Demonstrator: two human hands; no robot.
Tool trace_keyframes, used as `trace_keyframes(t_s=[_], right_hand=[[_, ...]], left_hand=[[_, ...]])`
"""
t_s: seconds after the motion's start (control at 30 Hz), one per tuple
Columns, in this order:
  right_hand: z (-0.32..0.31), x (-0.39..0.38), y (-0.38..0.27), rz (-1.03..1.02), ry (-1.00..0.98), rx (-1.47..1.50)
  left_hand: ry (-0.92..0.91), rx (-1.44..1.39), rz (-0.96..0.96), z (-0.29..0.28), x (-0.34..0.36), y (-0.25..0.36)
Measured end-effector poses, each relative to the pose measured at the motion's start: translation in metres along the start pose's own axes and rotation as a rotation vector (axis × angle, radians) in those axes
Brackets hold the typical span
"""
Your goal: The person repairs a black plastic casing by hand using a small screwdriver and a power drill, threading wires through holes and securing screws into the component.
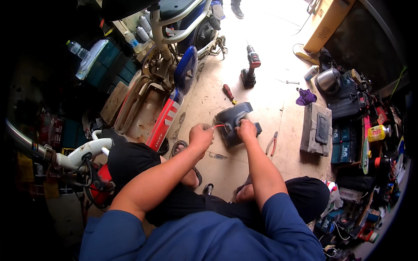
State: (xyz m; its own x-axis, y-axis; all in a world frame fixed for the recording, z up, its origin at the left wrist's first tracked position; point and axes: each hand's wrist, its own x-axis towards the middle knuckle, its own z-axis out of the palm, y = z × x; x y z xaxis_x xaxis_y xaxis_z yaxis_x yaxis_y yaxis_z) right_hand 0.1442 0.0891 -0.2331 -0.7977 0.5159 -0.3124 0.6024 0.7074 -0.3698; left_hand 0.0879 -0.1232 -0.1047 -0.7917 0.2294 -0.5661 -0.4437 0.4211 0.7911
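Between my feet on the floor sits a dark plastic housing (228, 115) with a curved upper edge. A thin red wire (220, 125) comes out of its left side. My left hand (201, 137) is closed in a pinch at the wire's free end, just left of the housing. My right hand (247, 130) grips the housing's right part with bent fingers; what lies under the fingertips is hidden. Beyond the housing lies a screwdriver (227, 92) with a red handle. Pliers (272, 144) with red handles rest to the right of my right hand.
A cordless drill (250, 69) stands farther off. At left is a partly stripped scooter (163, 126) with red and blue panels. To the right lie a grey case (316, 130), a purple cloth (306, 97) and a metal pot (328, 81). Another person's shoe (237, 11) shows far ahead.
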Motion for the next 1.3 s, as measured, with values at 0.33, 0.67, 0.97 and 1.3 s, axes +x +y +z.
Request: trace_keyframes(t_s=[0.33,0.67,0.97,1.3], right_hand=[[-0.087,-0.022,-0.02,0.025,0.077,0.086],[-0.164,-0.07,-0.027,0.031,0.235,0.371],[-0.228,-0.087,-0.04,-0.003,0.259,0.467],[-0.229,-0.087,-0.047,-0.076,0.355,0.469]], left_hand=[[0.129,0.152,0.316,0.009,0.012,0.01],[-0.078,-0.382,0.264,0.002,-0.038,0.059],[-0.261,-0.621,0.234,-0.022,-0.062,0.086],[-0.214,-0.636,0.221,-0.033,-0.057,0.091]])
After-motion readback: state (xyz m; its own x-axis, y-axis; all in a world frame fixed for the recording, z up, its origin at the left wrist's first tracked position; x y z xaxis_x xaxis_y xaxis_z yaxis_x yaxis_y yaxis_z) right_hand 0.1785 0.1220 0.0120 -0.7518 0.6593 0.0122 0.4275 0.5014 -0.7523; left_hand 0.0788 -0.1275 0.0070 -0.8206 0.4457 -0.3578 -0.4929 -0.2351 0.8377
